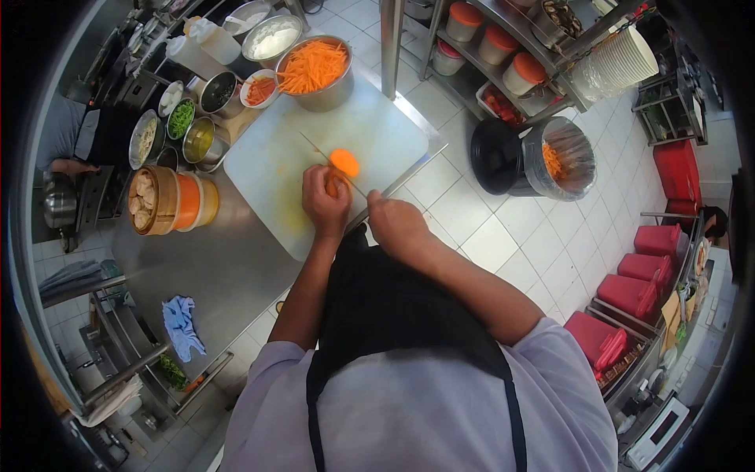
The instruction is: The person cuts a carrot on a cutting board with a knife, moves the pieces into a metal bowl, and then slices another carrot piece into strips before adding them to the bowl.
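Observation:
My left hand (325, 200) is closed round a carrot (344, 163), whose round, bright orange cut face points away from me. In my right hand (399, 226) is the handle of a kitchen knife (311, 140). Its thin blade runs up and left past the carrot, and the carrot hides the middle of it. Both hands are over the near right part of a white cutting board (267, 141). At the board's far end stands a metal pot (326, 97) heaped with carrot strips (314, 67).
Bowls of green garnish (182, 119) and white powder (275, 41) stand left of the board, near a bamboo steamer (153, 206). A blue cloth (182, 326) lies on the steel table (212, 259). Right, on the floor, is a lined bin (578, 165). A person's arm (72, 167) shows far left.

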The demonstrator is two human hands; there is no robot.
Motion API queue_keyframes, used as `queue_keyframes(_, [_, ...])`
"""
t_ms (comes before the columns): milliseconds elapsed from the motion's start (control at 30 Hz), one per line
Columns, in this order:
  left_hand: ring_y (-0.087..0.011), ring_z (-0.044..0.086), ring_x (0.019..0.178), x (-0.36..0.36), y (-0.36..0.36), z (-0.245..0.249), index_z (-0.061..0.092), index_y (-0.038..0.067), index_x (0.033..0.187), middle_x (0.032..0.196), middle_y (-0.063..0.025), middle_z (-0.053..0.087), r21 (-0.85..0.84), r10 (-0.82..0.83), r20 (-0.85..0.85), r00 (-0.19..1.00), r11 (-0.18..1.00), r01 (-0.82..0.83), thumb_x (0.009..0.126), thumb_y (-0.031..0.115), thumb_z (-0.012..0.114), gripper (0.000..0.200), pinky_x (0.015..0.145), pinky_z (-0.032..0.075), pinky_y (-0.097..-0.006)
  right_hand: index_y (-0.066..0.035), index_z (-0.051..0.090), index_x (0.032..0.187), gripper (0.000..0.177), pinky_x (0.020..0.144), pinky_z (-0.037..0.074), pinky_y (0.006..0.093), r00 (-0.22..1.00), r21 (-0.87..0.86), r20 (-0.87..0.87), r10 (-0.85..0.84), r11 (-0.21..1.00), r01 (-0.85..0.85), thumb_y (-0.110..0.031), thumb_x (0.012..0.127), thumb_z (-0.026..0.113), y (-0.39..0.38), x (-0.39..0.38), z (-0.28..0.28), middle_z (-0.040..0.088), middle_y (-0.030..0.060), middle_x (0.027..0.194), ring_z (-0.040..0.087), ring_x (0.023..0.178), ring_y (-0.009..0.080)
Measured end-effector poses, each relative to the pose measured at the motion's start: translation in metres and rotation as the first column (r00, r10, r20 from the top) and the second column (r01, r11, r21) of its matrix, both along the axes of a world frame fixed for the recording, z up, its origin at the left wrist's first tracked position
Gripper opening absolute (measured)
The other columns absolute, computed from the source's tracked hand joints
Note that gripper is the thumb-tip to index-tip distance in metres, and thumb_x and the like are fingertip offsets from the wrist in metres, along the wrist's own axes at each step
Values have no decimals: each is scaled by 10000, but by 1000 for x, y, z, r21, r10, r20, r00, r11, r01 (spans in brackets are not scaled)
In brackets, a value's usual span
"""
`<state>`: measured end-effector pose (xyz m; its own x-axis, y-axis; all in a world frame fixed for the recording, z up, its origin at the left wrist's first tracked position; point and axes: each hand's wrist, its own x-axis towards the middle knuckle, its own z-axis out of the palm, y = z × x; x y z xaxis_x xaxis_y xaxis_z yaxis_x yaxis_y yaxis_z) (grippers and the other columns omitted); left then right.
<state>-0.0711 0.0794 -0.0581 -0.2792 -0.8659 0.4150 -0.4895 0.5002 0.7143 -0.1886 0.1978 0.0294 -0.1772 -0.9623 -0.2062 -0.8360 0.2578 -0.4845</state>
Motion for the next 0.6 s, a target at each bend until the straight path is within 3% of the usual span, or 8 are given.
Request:
queue_keyframes(267, [-395,642,1024,2,-1,-5,600,48,1083,1114,-161,631,4,-14,13,1000,1000,14,810,49,648,277,879,534,-481,17,557,987,119,650,607,454,1000,-79,17,-21,997,22,-55,905,603,-26,5,-45,733,231,799,755,748,380])
queue_keyframes(367, [-396,641,1020,-2,0,-1,597,44,1078,1101,-161,627,10,-9,2,1000,1000,9,809,56,641,273,877,535,-479,19,552,978,122,651,601,466,1000,-123,24,-6,992,9,-41,887,607,-24,1,-40,726,235,785,750,743,390])
queue_keyframes(467, [-398,640,1012,0,-1,-1,595,41,1076,1088,-163,623,-4,-9,-5,1000,1000,9,806,61,640,275,871,535,-477,51,527,1000,139,657,557,541,994,-170,105,-15,985,32,-32,893,560,-18,1,-27,694,269,756,708,725,454])
queue_keyframes(600, [-402,639,1003,1,0,-1,593,43,1081,1074,-164,617,8,-14,-5,1000,1000,14,792,59,646,294,860,534,-477,48,535,998,142,665,566,529,997,-105,74,-12,994,19,-34,887,573,-6,-1,-6,700,268,763,718,737,442])
